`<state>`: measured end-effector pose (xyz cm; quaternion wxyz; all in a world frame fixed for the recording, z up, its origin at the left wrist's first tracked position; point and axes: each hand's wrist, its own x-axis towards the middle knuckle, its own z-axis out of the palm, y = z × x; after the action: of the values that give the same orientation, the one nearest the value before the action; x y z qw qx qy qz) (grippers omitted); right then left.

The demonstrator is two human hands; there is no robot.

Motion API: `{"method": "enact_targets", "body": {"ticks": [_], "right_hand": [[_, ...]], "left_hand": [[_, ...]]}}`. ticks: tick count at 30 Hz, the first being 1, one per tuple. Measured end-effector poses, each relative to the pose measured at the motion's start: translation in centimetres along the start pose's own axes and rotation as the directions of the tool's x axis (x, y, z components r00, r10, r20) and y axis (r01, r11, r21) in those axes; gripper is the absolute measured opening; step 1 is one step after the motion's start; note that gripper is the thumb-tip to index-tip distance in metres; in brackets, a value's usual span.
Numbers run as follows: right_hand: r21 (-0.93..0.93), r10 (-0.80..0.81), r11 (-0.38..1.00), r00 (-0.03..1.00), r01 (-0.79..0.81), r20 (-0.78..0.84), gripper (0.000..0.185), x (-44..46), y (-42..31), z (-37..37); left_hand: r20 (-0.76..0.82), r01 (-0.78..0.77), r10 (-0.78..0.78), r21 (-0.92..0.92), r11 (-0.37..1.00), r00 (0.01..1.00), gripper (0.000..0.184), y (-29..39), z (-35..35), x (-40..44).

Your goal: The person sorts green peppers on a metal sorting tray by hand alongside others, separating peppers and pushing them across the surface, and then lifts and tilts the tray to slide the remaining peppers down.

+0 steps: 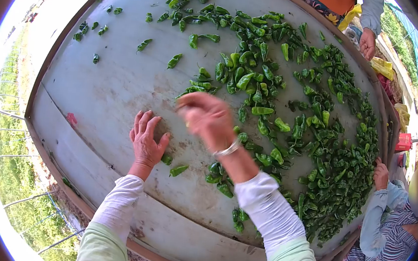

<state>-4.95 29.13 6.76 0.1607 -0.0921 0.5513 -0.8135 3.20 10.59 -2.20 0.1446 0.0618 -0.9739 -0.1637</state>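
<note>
Small wrinkled green peppers [338, 168] are lying across a grey, stained tabletop [124, 72], densest toward its right edge. The left hand [147, 143] is resting on it, fingers slightly spread; the right hand [209, 120] is blurring above, its grip unclear.

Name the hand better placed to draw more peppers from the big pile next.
Right, I'd judge: the right hand, though blurred, is nearer the pile; the left hand is farther off.
</note>
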Motion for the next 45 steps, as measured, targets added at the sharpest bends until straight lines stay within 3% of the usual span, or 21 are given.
{"method": "enact_targets", "body": {"ticks": [1, 3, 4, 6, 7, 8, 9, 10, 12, 13, 15, 17, 19, 23, 25, 33, 35, 41, 43, 44, 45], "right_hand": [[-0.014, -0.257, 0.956, 0.858, 0.294, 0.445, 0.035, -1.7, 1.8, 5.7], [-0.032, -0.273, 0.867, 0.528, 0.498, 0.804, 0.045, -4.9, 1.7, 13.5], [-0.025, -0.275, 0.869, 0.524, 0.495, 0.806, 0.045, -4.4, 1.7, 13.5], [-0.552, -0.125, 0.52, 0.697, 0.652, 0.706, 0.041, -1.3, 1.6, 12.6], [-0.651, -0.125, 0.485, 0.783, 0.584, 0.609, 0.039, 1.9, 3.3, 10.9], [-0.648, -0.38, 0.444, 0.785, 0.619, 0.489, 0.039, 5.2, 4.7, 7.4], [-0.802, -0.455, 0.227, 0.788, 0.552, 0.414, 0.037, 7.8, 4.6, 3.8], [-0.93, -0.289, 0.075, 0.901, 0.359, 0.324, 0.028, 8.9, 2.7, 0.2], [-0.978, -0.199, -0.202, 0.976, 0.044, 0.085, 0.035, 9.1, 2.3, -7.3], [-0.996, -0.201, -0.093, 0.979, 0.017, 0.035, 0.041, 7.9, 1.7, -10.4], [-0.997, -0.222, -0.066, 0.975, -0.035, -0.02, 0.048, 4.9, 1.3, -15.1], [-0.987, -0.265, -0.155, 0.964, -0.047, -0.005, 0.048, -0.2, 0.8, -18.9], [-0.99, -0.342, -0.141, 0.937, 0.024, 0.071, 0.045, -5.8, -0.4, -21.0], [-0.979, -0.402, -0.15, 0.913, -0.135, -0.064, 0.047, -16.4, -1.0, -23.4], [-0.966, -0.398, -0.036, 0.891, -0.256, -0.221, 0.047, -21.8, 0.1, -24.2], [-0.921, -0.324, 0.032, 0.868, -0.389, -0.377, 0.051, -34.6, 0.7, -21.4], [-0.885, -0.32, 0.165, 0.825, -0.436, -0.466, 0.051, -36.6, 0.7, -20.6], [-0.787, -0.389, 0.344, 0.685, -0.513, -0.616, 0.049, -41.3, 0.8, -15.6], [-0.789, -0.517, 0.409, 0.596, -0.458, -0.614, 0.044, -43.1, 2.3, -14.4], [-0.672, -0.418, 0.568, 0.538, -0.475, -0.732, 0.036, -44.2, 2.9, -13.2], [-0.662, -0.413, 0.569, 0.526, -0.488, -0.743, 0.036, -44.9, 3.5, -12.5]], "left_hand": [[0.004, 0.007, -0.007, -0.007, 1.0, 1.0, 0.054, 0.0, 0.1, 0.0], [0.004, 0.017, -0.017, -0.003, 1.0, 1.0, 0.055, 0.0, 0.0, 0.4], [0.001, 0.018, -0.018, -0.01, 1.0, 1.0, 0.055, 0.1, -0.1, 0.4], [0.026, 0.007, -0.006, -0.034, 0.999, 1.0, 0.053, 0.0, -0.6, 0.5], [0.027, 0.011, -0.01, -0.041, 0.999, 1.0, 0.053, -0.2, -0.3, 0.5], [0.005, 0.007, -0.006, -0.039, 0.999, 1.0, 0.053, -0.3, 0.0, 0.5], [-0.014, 0.001, -0.001, -0.036, 0.999, 1.0, 0.052, -0.2, 0.2, 0.4], [-0.004, 0.008, -0.009, -0.032, 0.999, 1.0, 0.052, 0.0, -0.1, 0.4], [-0.013, 0.001, -0.001, -0.035, 0.999, 1.0, 0.052, -0.1, 0.0, 0.4], [-0.02, -0.004, 0.003, -0.04, 0.999, 1.0, 0.052, -0.1, 0.0, 0.4], [-0.022, -0.002, 0.001, -0.044, 0.999, 1.0, 0.052, -0.2, 0.1, 0.5], [-0.019, -0.006, 0.005, -0.043, 0.999, 1.0, 0.052, -0.2, 0.1, 0.4], [-0.019, -0.003, 0.002, -0.02, 1.0, 1.0, 0.052, -0.2, 0.2, 0.3], [-0.01, -0.018, 0.018, -0.019, 1.0, 1.0, 0.052, -0.1, 0.2, 0.4], [-0.01, -0.01, 0.01, -0.007, 1.0, 1.0, 0.051, -0.2, 0.2, 0.2], [0.005, -0.033, 0.033, 0.008, 0.999, 0.999, 0.05, -0.3, 0.4, 0.0], [0.004, -0.025, 0.025, 0.006, 1.0, 1.0, 0.05, -0.3, 0.3, 0.1], [0.004, -0.036, 0.036, 0.0, 0.999, 0.999, 0.049, -0.3, 0.3, -0.1], [0.002, -0.039, 0.039, -0.006, 0.999, 0.999, 0.049, -0.4, 0.3, 0.0], [0.003, -0.037, 0.037, -0.006, 0.999, 0.999, 0.049, -0.4, 0.3, 0.0], [0.017, -0.047, 0.047, -0.01, 0.999, 0.999, 0.049, -0.4, 0.4, 0.1]]}}
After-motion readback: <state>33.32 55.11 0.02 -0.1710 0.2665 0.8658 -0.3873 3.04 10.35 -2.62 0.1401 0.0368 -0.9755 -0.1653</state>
